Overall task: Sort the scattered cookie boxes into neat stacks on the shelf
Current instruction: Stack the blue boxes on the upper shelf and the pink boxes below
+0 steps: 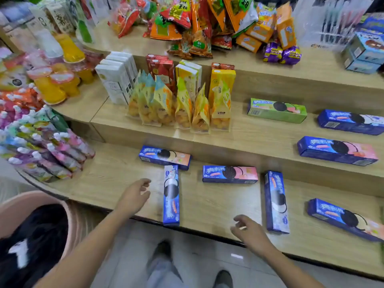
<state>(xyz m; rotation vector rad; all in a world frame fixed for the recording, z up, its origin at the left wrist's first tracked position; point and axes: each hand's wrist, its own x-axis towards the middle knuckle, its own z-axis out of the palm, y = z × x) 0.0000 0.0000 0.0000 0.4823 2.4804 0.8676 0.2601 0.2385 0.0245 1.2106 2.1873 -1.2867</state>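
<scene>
Several long cookie boxes lie scattered flat on a stepped wooden shelf (218, 206). On the lowest step: a blue box (171, 195) pointing toward me, a blue and peach box (165, 157) behind it, a blue and pink box (230, 174), another lengthwise blue box (276, 202) and a slanted one (345, 219) at the right. On the middle step lie a green box (277, 110), a blue box (351, 121) and a blue and pink box (336, 150). My left hand (134, 196) hovers open just left of the near blue box. My right hand (250, 229) hovers open over the shelf's front edge.
Yellow snack bags (178, 107) and upright cartons (116, 80) stand on the middle step. Jelly cups (56, 80) and pouch drinks (41, 146) fill the left side. Chip bags (197, 23) crowd the top step. A pink bin (73, 221) stands at lower left by my feet.
</scene>
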